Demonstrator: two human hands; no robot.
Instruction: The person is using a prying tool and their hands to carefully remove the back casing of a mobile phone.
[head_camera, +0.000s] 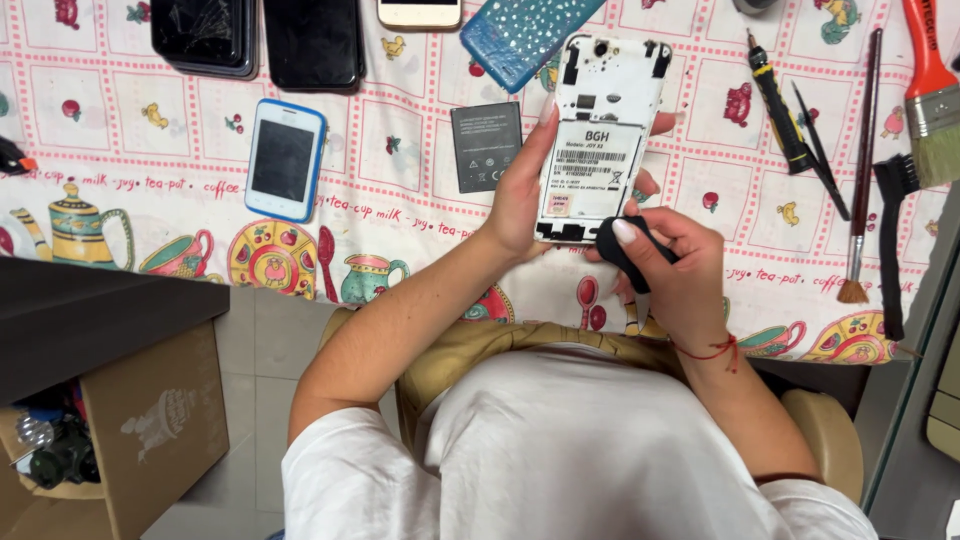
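Note:
My left hand (520, 190) holds a white phone (600, 130) with its back cover off, the empty battery bay and a label facing up. My right hand (675, 265) grips a black-handled tool (618, 250) at the phone's lower edge; its tip is hidden. A dark grey battery (486, 146) lies on the tablecloth just left of the phone. A blue dotted back cover (525, 35) lies above it.
A small blue-rimmed phone (285, 160), two black phones (260, 40) and a pale phone (420, 12) lie on the patterned tablecloth (130, 140). A screwdriver (780, 110), tweezers (822, 145) and several brushes (900, 130) lie at the right. A cardboard box (120, 430) stands lower left.

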